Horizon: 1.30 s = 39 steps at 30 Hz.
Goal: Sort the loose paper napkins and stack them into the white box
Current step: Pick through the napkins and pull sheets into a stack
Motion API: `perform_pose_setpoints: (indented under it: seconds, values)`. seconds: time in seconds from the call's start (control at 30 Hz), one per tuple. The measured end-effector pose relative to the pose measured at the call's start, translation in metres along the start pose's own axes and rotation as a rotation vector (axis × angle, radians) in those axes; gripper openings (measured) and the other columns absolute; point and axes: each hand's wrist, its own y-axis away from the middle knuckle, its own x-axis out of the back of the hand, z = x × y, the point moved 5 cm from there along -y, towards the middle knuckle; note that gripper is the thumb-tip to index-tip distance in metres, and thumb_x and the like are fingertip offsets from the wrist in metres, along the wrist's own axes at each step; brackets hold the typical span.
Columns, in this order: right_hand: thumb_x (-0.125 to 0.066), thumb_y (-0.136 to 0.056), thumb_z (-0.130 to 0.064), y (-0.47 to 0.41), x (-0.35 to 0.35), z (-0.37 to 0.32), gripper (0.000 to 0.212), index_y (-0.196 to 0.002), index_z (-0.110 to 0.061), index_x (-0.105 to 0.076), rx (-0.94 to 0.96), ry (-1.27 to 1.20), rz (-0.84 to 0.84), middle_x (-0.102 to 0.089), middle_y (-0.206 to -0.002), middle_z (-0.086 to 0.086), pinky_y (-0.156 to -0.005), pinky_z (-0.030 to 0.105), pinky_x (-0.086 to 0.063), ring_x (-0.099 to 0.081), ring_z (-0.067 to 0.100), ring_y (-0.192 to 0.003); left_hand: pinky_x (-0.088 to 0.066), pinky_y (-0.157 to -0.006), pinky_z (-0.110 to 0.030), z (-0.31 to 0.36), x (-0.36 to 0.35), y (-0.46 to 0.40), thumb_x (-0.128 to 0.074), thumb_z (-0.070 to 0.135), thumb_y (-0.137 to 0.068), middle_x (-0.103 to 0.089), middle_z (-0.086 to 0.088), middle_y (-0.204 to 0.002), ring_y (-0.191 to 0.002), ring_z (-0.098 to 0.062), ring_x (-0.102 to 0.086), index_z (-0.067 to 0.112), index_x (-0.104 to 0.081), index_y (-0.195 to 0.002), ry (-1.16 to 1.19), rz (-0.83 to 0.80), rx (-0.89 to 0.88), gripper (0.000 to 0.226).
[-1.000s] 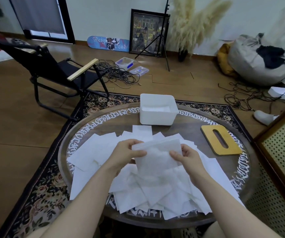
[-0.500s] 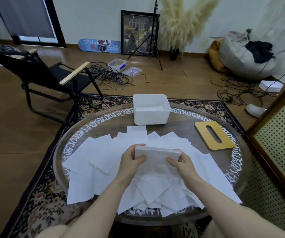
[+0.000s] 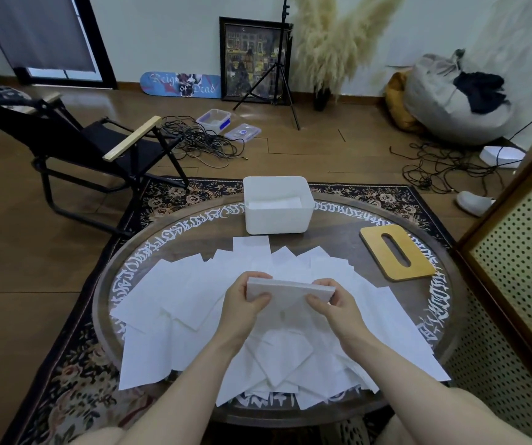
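Left hand (image 3: 246, 304): gripped the left end of a small squared stack of white paper napkins (image 3: 290, 292), thumb on its near face, fingers curled behind.
Right hand (image 3: 335, 306): pinched the stack's right end the same way.
Stack: held just above the pile, centre frame.
Loose white paper napkins (image 3: 178, 300): spread overlapping over the lower half of the round glass-topped bench (image 3: 338, 232).
White rectangular plastic box (image 3: 278, 205): upper centre of the bench, napkins lying inside.
Yellow wooden slotted lid (image 3: 396, 252): flat, right of the box.
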Motion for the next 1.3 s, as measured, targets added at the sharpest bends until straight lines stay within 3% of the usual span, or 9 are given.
perform_pose_setpoints:
  seconds: [0.13,0.27,0.4,0.53,0.6,0.73,0.97,1.13,1.3]
  values:
    - [-0.061,-0.086,0.007,0.0,0.001,0.006,0.017,-0.091,-0.009,-0.058,-0.029,0.039,0.012,-0.06,-0.086,0.001,-0.057,0.013,-0.047,-0.057,0.012,-0.076,-0.047,-0.065,-0.013,-0.011,0.001,0.002,-0.055,-0.014,-0.08,-0.065,0.006,-0.091,-0.082,-0.008,-0.058,0.016,-0.062,-0.093,-0.115,0.001,0.022,0.033]
    - [-0.061,-0.087,0.005,-0.002,0.001,0.009,0.02,-0.094,-0.014,-0.059,-0.042,0.114,0.004,-0.064,-0.089,-0.002,-0.063,0.013,-0.048,-0.059,0.013,-0.083,-0.047,-0.073,-0.021,-0.019,0.005,0.0,-0.057,-0.01,-0.081,-0.066,0.01,-0.093,-0.089,-0.008,-0.061,0.024,-0.06,-0.093,-0.171,0.013,0.034,0.036]
    - [-0.063,-0.088,-0.002,-0.003,0.001,0.009,0.016,-0.094,-0.017,-0.06,-0.016,0.195,0.017,-0.065,-0.09,-0.003,-0.076,0.028,-0.05,-0.062,0.016,-0.088,-0.05,-0.078,-0.025,-0.015,0.002,0.0,-0.06,-0.005,-0.083,-0.068,0.008,-0.098,-0.094,-0.009,-0.064,0.027,-0.06,-0.097,-0.128,0.023,0.037,0.035]
    - [-0.062,-0.088,-0.001,-0.002,-0.001,0.006,0.012,-0.089,-0.012,-0.058,0.032,0.185,0.011,-0.062,-0.086,-0.004,-0.067,0.022,-0.046,-0.059,0.012,-0.081,-0.051,-0.076,-0.022,-0.011,0.002,-0.001,-0.065,0.0,-0.084,-0.067,0.005,-0.097,-0.091,-0.013,-0.063,0.019,-0.06,-0.098,-0.079,0.034,0.022,0.024]
    - [-0.063,-0.087,0.0,-0.003,-0.001,0.007,0.014,-0.087,-0.013,-0.057,0.034,0.187,0.014,-0.061,-0.086,-0.007,-0.066,0.02,-0.044,-0.057,0.01,-0.08,-0.048,-0.069,-0.016,-0.008,0.002,0.001,-0.069,0.01,-0.084,-0.064,0.006,-0.096,-0.087,-0.01,-0.06,0.016,-0.06,-0.099,-0.057,0.036,0.032,0.018]
    - [-0.062,-0.087,0.001,-0.004,-0.002,0.008,0.014,-0.09,-0.012,-0.058,0.02,0.197,0.007,-0.062,-0.088,-0.006,-0.065,0.02,-0.043,-0.055,0.011,-0.08,-0.043,-0.072,-0.02,-0.002,-0.003,0.003,-0.064,0.032,-0.089,-0.066,0.006,-0.098,-0.089,-0.01,-0.058,0.014,-0.064,-0.097,0.052,0.085,0.11,0.019]
    - [-0.063,-0.087,-0.001,-0.004,-0.001,0.011,0.015,-0.094,-0.013,-0.059,0.0,0.21,0.029,-0.064,-0.086,-0.002,-0.074,0.03,-0.048,-0.059,0.016,-0.083,-0.042,-0.07,-0.022,-0.001,-0.007,-0.002,-0.063,0.027,-0.09,-0.064,0.004,-0.09,-0.086,-0.012,-0.057,0.016,-0.065,-0.09,0.075,0.141,0.133,0.011]
    - [-0.063,-0.086,0.0,-0.007,0.0,0.01,0.014,-0.092,-0.013,-0.06,0.014,0.206,0.033,-0.063,-0.085,-0.003,-0.066,0.019,-0.047,-0.059,0.012,-0.078,-0.04,-0.066,-0.021,-0.001,-0.006,-0.005,-0.064,0.029,-0.089,-0.061,0.006,-0.078,-0.077,-0.011,-0.056,0.013,-0.067,-0.085,0.077,0.153,0.141,0.017]
    - [-0.064,-0.086,-0.001,-0.008,-0.001,0.012,0.014,-0.09,-0.014,-0.06,0.008,0.201,0.038,-0.063,-0.084,-0.004,-0.064,0.017,-0.046,-0.059,0.01,-0.076,-0.042,-0.07,-0.022,-0.002,-0.006,-0.008,-0.065,0.034,-0.088,-0.064,0.006,-0.085,-0.083,-0.011,-0.058,0.013,-0.068,-0.09,0.087,0.154,0.146,0.021]
